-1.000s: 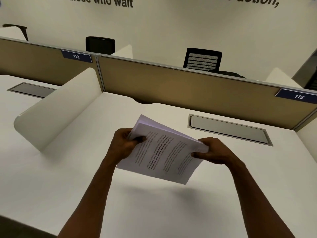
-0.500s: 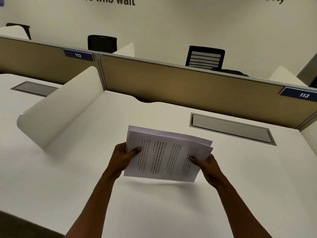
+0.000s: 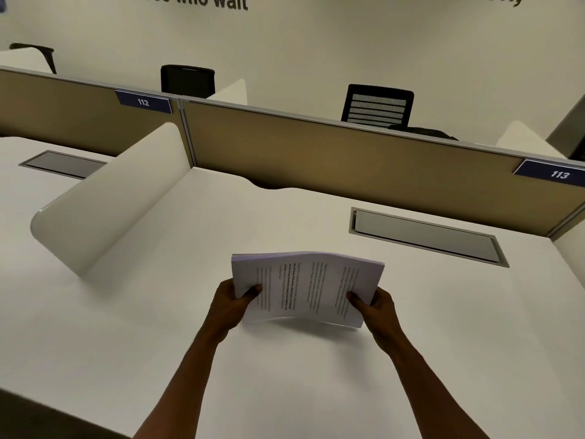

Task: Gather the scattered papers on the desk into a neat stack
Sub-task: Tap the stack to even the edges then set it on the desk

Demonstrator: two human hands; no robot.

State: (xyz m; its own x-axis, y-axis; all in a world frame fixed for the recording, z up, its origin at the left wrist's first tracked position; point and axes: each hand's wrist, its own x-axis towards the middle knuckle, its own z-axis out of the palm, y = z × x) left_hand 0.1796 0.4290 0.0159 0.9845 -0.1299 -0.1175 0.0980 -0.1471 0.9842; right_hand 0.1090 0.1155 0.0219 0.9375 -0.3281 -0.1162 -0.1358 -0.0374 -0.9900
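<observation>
The table (image 3: 133, 327) is spreading out white and bare on every side of the hands, with no loose sheet showing anywhere on it. Beyond the fingers, a tan partition (image 3: 348, 160) is closing off the far edge, and a curved white divider (image 3: 110, 210) is standing off to the left. A grey cable hatch (image 3: 427, 237) is lying flush in the surface, beyond and to the right of the right hand.

The papers (image 3: 307, 289) are sitting between the two hands as one thick bundle, held nearly upright with the printed face toward the camera. The long axis is running left to right, from one hand across to the other, and the middle is bowing slightly. The lower edge seems to be hovering just above or touching the table; it is hard to tell which.

The left hand (image 3: 231, 304) is gripping the lower left corner, its fingers (image 3: 253, 291) wrapped over the front sheet. The right hand (image 3: 375, 307) is clamping the lower right corner in the same way, thumb in front. Both hands are equally near, each closed on its own end.

Judging from this, the gathering looks done and the squaring-up is in hand: the coming move probably turns on the bundle's lower edge lying directly below the fingers, ready for tapping down on the table.
</observation>
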